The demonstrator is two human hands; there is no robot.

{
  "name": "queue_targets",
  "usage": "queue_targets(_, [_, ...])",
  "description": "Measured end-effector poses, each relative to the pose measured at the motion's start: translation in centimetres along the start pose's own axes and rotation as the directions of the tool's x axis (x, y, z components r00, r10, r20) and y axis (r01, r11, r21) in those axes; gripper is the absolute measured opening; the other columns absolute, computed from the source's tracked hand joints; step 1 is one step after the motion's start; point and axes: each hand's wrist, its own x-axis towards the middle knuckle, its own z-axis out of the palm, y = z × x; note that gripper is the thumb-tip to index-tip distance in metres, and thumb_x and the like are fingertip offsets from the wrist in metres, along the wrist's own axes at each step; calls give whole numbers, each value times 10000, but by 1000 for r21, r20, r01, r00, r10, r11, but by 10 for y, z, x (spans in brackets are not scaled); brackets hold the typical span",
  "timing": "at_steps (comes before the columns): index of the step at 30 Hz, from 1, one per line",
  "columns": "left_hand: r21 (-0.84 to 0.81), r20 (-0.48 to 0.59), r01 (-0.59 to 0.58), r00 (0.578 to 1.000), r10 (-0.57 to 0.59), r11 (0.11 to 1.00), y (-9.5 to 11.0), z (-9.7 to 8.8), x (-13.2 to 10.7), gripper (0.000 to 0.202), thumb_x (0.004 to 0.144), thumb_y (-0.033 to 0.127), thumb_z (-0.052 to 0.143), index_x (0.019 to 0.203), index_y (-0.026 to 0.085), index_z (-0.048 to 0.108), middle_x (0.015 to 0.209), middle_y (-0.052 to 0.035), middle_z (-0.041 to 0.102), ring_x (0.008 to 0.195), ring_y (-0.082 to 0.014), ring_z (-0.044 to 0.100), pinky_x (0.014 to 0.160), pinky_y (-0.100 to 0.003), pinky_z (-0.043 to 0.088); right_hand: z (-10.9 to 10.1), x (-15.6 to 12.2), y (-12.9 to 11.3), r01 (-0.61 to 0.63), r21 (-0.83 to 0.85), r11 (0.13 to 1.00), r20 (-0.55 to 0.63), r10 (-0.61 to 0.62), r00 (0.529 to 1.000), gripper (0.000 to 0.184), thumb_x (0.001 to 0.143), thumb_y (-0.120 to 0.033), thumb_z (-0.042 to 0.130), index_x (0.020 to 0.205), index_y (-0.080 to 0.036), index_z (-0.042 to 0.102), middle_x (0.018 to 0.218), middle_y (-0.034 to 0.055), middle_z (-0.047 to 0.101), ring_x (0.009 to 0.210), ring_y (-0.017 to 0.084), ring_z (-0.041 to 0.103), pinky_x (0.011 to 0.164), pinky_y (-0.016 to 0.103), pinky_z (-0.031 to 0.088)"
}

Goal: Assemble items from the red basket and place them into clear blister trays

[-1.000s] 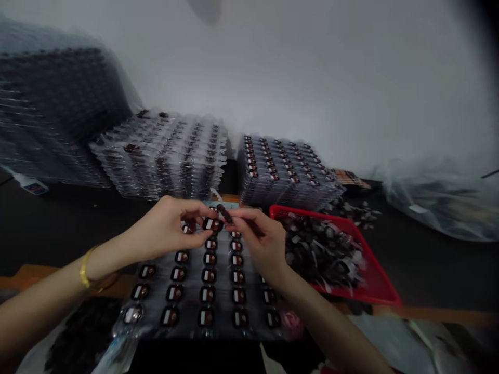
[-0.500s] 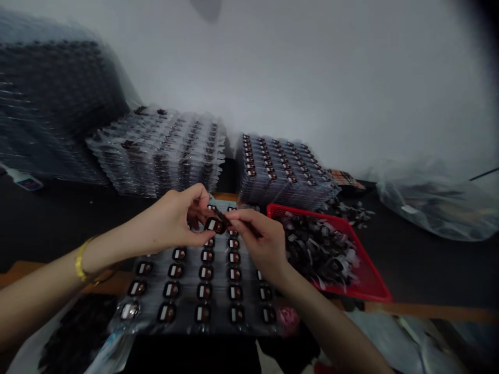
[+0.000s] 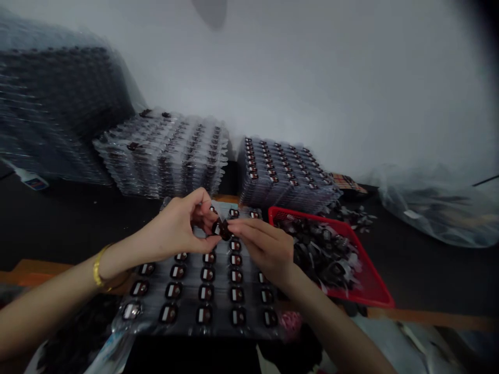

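Between both hands is a small dark part with a pale patch (image 3: 219,228), held above a clear plastic tray (image 3: 187,328). My left hand (image 3: 183,224) pinches it between thumb and fingers from the left. From the right, the fingertips of my right hand (image 3: 265,246) close on the part's near edge; whether they grip a separate small piece cannot be made out. In the tray's pockets, rows of dark rounded-square parts (image 3: 206,293) show brown and white faces. One part (image 3: 131,310) at the tray's front left corner looks shiny and paler.
A red basket (image 3: 374,275) full of dark pieces with clear strips stands at right. Behind are stacked filled trays (image 3: 280,171), more stacked trays (image 3: 167,156) and a taller stack (image 3: 58,109). A white bottle (image 3: 33,181) lies far left; a clear plastic bag (image 3: 440,208) lies right.
The small part has turned in my fingers, so its pale face shows less. My right hand has flattened and its fingers reach further over it. The view has shifted slightly.
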Motion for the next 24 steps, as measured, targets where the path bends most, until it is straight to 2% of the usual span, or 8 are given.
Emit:
queue_targets(6, [-66,24,18,1000,-16,998,-2,1,-1,434,646,132,732,795,218,334,703,71,604,608,-72,574,592,-187,498,-3,-3,1,53,10,999,69,-54,996,244,918,-59,540,1083,-177,675,1055,92,742,967,131,707,873,220,579])
queue_targets(15, [-182,45,36,999,-28,983,-8,1,-1,467,654,110,757,825,215,336,698,80,629,620,-58,598,606,-159,484,-3,-3,3,51,34,998,98,-54,994,221,927,-67,523,1046,-178,673,1025,94,737,942,125,705,843,213,579])
queue_targets(18, [-302,83,98,994,-76,948,-11,1,0,478,648,113,767,851,214,346,693,84,637,601,-47,579,605,-157,470,-3,-1,3,70,53,996,103,-76,992,212,941,-79,497,1023,-157,677,1000,106,734,933,124,704,832,198,572])
queue_targets(21, [-397,122,212,977,-177,893,-17,4,0,491,610,126,789,867,205,380,702,68,651,579,-54,571,589,-170,455,-1,1,2,80,69,994,121,-88,989,212,939,-76,489,1022,-149,670,982,106,729,911,124,702,807,194,572])
queue_targets(24, [-436,102,280,959,-262,855,-26,6,1,478,566,157,814,902,180,476,716,56,643,575,-62,562,592,-189,447,1,2,2,59,56,997,138,-66,988,159,924,-142,564,1053,-163,655,960,90,727,890,140,704,792,216,583])
